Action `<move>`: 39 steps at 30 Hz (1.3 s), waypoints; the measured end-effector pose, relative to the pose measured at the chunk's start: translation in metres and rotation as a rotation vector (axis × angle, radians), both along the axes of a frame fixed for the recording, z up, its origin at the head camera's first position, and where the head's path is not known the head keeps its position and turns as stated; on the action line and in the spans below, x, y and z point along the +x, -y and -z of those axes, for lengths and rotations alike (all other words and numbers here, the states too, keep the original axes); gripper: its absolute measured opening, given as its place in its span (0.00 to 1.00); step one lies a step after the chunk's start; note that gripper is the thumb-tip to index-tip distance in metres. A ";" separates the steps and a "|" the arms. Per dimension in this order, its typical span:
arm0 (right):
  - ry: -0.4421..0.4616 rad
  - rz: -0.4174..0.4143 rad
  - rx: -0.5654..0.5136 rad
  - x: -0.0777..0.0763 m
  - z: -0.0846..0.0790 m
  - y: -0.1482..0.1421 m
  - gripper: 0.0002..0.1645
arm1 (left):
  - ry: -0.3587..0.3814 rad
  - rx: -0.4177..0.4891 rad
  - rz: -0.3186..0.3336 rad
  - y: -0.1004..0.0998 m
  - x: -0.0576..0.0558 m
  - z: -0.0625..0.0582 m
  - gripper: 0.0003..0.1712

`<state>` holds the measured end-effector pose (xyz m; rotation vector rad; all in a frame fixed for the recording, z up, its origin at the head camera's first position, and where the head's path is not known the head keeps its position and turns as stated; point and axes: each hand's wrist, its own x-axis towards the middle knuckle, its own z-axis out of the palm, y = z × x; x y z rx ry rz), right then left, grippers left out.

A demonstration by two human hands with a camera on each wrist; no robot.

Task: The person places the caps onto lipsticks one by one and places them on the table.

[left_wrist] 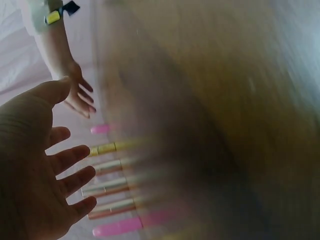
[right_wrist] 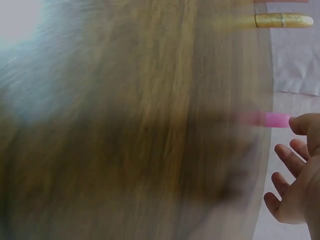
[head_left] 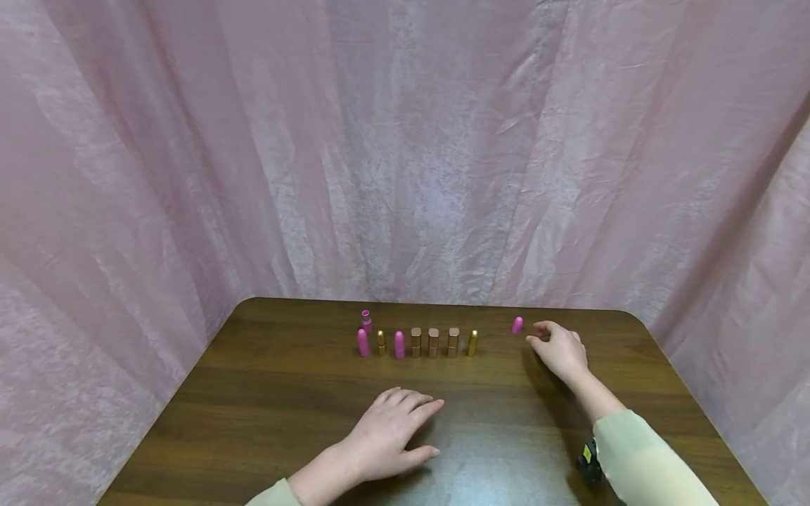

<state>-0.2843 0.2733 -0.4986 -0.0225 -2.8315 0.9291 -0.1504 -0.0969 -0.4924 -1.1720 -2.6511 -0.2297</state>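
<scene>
A short pink cap-like piece (head_left: 517,325) stands upright toward the back right of the table. Just to its right is my right hand (head_left: 560,349), fingers loosely bent and nothing in them; in the head view a small gap separates the two. In the right wrist view the thumb overlaps the pink piece's (right_wrist: 276,120) end, so contact cannot be judged there. My left hand (head_left: 392,434) is over the front middle of the table, palm down with fingers extended, holding nothing. Beyond it runs a row of lipstick tubes: pink (head_left: 399,345), brown-gold (head_left: 433,343) and gold (head_left: 472,344).
At the row's left end, an uncapped pink lipstick tube (head_left: 365,320) with a silvery collar stands behind another pink tube (head_left: 363,343). Near them is a small gold tube (head_left: 381,343). The wooden table (head_left: 285,393) has rounded back corners, and pink curtains (head_left: 430,154) hang behind it.
</scene>
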 end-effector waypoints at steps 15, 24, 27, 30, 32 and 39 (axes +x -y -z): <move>0.080 0.060 -0.021 -0.030 0.010 0.014 0.30 | 0.089 -0.056 0.052 -0.025 0.008 0.009 0.41; 0.064 0.074 -0.037 -0.041 0.015 0.018 0.28 | 0.097 -0.049 0.045 -0.024 0.008 0.010 0.41; 0.060 0.083 -0.033 -0.042 0.014 0.019 0.26 | 0.094 -0.050 0.044 -0.023 0.008 0.010 0.41; 0.061 0.087 -0.035 -0.042 0.014 0.021 0.23 | 0.088 -0.051 0.045 -0.023 0.008 0.011 0.41; 0.063 0.091 -0.040 -0.043 0.014 0.021 0.22 | 0.087 -0.053 0.046 -0.023 0.008 0.010 0.41; 0.044 0.124 -0.077 -0.041 0.015 0.024 0.18 | 0.110 -0.039 0.044 -0.020 0.008 0.010 0.40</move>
